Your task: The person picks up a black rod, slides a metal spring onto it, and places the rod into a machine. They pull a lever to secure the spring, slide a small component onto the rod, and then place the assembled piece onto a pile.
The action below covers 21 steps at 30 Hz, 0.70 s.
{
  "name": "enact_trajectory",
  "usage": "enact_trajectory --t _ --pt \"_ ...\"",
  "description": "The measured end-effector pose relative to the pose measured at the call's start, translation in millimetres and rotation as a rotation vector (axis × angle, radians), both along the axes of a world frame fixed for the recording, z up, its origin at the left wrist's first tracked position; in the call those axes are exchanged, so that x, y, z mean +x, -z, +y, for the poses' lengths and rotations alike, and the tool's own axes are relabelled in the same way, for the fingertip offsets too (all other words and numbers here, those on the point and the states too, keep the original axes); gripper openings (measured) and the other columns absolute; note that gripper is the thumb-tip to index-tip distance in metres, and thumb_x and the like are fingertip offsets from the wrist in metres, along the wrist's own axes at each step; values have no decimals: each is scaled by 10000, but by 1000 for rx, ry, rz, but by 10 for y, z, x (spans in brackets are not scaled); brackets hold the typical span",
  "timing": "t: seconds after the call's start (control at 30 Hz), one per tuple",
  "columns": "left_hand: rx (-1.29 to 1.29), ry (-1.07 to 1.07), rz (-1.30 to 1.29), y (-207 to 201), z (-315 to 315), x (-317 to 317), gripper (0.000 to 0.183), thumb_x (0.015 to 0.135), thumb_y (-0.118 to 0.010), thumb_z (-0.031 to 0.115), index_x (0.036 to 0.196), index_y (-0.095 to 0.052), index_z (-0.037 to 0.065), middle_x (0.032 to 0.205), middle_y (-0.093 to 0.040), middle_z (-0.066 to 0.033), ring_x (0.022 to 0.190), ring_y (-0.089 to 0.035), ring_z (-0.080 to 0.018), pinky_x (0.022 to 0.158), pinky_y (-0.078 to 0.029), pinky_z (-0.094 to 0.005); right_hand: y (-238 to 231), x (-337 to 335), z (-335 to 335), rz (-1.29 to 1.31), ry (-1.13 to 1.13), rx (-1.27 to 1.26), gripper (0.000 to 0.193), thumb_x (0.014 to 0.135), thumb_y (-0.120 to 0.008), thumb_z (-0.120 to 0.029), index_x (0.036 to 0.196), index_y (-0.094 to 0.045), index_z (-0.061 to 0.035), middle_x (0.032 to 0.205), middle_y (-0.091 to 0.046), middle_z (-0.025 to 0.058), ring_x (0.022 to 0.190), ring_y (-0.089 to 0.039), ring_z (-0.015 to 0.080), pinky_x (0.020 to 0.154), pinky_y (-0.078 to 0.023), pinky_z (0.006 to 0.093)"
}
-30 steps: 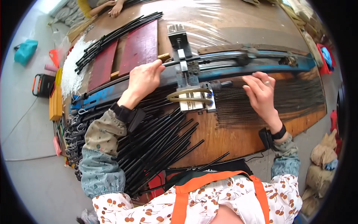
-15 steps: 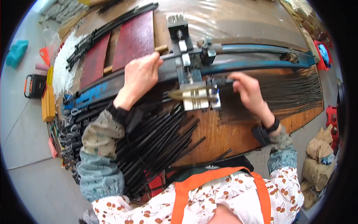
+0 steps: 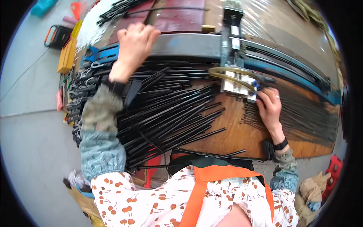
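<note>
Held the left hand's grip [image 3: 133, 45] loosely curled over the grey beam [image 3: 185, 46], without showing whether pinching anything. Brought the right hand's grip [image 3: 270, 108] in just beside the white block [image 3: 231, 86], fingers bunched above thin dark wires [image 3: 298, 113]; again impossible to tell whether pinching one. Laid black rods [image 3: 170, 113] on the worktop [image 3: 242, 137] left of the block, roughly side by side, probably for easy reach. Saw a yellow box [image 3: 66, 58] and black case [image 3: 58, 36] farther left, contents hidden.
</note>
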<state>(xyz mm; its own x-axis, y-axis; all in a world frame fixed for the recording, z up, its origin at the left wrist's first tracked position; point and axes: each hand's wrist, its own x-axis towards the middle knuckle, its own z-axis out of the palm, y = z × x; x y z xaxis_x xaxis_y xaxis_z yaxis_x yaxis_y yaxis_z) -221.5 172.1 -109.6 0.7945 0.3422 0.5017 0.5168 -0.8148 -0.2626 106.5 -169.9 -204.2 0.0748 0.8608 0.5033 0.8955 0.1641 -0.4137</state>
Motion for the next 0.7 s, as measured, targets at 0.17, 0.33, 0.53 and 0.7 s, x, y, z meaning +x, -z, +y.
enact_trajectory --t 0.17,0.33,0.53,0.7 --pt "-249 -80 218 25 -1208 -757 288 826 -744 405 802 -619 146 836 -549 -21 860 -543 -228 765 -374 -405 -73 -36 -39 102 26 -59 219 739 -685 95 932 -638 3 892 -570 124 859 -536 313 762 -442 373" --pt "-356 -67 109 111 -1287 -937 186 895 -697 276 857 -602 121 857 -556 -42 850 -564 -238 723 -438 -364 -175 28 12 211 -33 -171 110 836 -653 65 943 -631 48 936 -602 117 904 -550 268 812 -446 344" --pt "-441 189 39 132 -1279 -625 173 904 -717 219 885 -581 114 734 -505 -59 680 -566 -247 540 -483 -367 -462 -136 -133 295 55 -248 77 877 -722 -69 923 -715 -8 855 -652 93 839 -620 236 763 -485 320" --pt "-452 271 141 52 -1906 211 173 916 -713 281 883 -592 163 674 -491 -57 566 -590 -248 464 -463 -387 -421 -233 -70 165 -241 -206 151 844 -771 -174 935 -728 -61 773 -649 108 715 -622 290 650 -499 389"
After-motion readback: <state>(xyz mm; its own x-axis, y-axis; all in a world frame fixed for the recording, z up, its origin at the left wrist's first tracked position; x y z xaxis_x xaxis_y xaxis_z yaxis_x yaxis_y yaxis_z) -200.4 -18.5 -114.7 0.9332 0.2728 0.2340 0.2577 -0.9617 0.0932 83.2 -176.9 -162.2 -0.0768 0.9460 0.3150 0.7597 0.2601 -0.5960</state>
